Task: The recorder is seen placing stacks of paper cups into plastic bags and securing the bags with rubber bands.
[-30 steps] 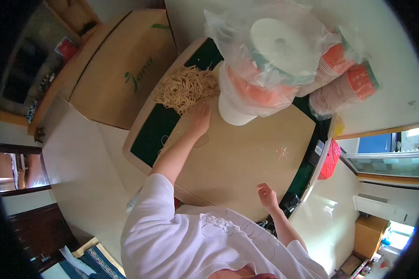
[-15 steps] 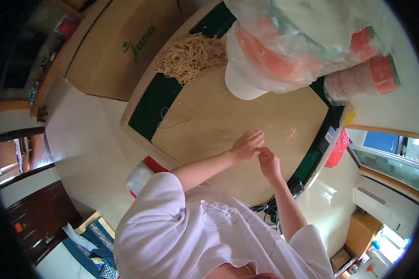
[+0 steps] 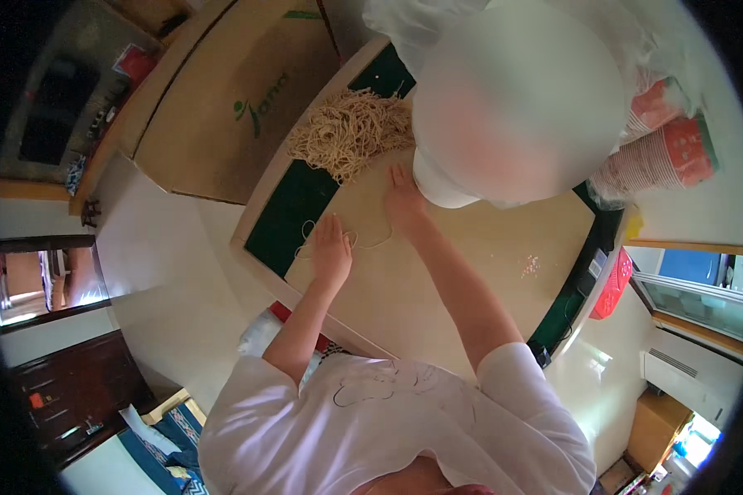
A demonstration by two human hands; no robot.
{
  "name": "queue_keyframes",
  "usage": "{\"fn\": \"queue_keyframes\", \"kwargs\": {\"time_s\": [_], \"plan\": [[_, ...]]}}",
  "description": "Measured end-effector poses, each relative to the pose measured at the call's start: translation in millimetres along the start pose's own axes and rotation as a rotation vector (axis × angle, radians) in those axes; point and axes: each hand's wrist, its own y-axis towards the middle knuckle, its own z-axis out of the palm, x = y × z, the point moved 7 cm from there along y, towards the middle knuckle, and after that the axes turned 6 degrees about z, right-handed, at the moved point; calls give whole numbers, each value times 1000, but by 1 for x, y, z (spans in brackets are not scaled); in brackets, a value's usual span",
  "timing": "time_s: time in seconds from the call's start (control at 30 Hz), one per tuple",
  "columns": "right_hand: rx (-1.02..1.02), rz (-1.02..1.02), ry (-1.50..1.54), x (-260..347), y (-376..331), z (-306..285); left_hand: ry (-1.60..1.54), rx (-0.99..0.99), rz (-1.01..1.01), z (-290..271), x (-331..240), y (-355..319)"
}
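Observation:
My left hand (image 3: 332, 252) lies palm down near the board's left edge, its fingers stretched out over a loose loop of thin beige cord (image 3: 373, 246). Farther forward, my right hand (image 3: 405, 200) reaches flat with fingers extended, between a tangled heap of beige cord (image 3: 351, 132) and a white rounded base (image 3: 444, 191). No object shows in either hand. Both rest on or just over a tan board (image 3: 388, 309) set on a dark green tabletop (image 3: 285, 216).
A large blurred whitish round shape (image 3: 520, 99) looms at the upper right. Behind it stand stacked red paper cups (image 3: 660, 157) in clear plastic. A big cardboard box (image 3: 231, 107) sits at the far left. Small pale bits (image 3: 530, 266) lie on the board; a pink basket (image 3: 612, 285) is beyond its right edge.
My hands were together over the middle of the board; now they are apart. The left has moved to the loose cord, the right forward beside the heap. The view has shifted slightly.

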Motion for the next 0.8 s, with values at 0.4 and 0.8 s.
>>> {"fn": "queue_keyframes", "kwargs": {"time_s": [0.4, 0.8], "plan": [[-91, 69, 309, -75, -144, -2, -54, 122, 124, 10, -73, 30], [-305, 511, 386, -171, -281, -8, -357, -246, 177, 25, -64, 7]]}}
